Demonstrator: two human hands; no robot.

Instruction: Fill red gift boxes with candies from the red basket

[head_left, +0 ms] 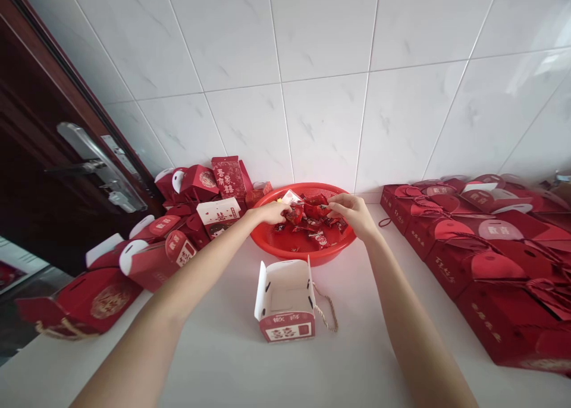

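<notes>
The head camera looks forward and down over the nearby tabletop (pixel 348 366) toward a tiled wall (pixel 321 128).

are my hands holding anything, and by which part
The left hand and right hand are at red packets in the red basket; whether either grips one, and where, can't be told.

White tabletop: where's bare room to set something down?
Bare tabletop in front of the open box, between the forearms; also from its rope handle to the right-side boxes, though right forearm crosses. Crowded: left-side boxes; red basket, left hand and right hand in it.
</notes>
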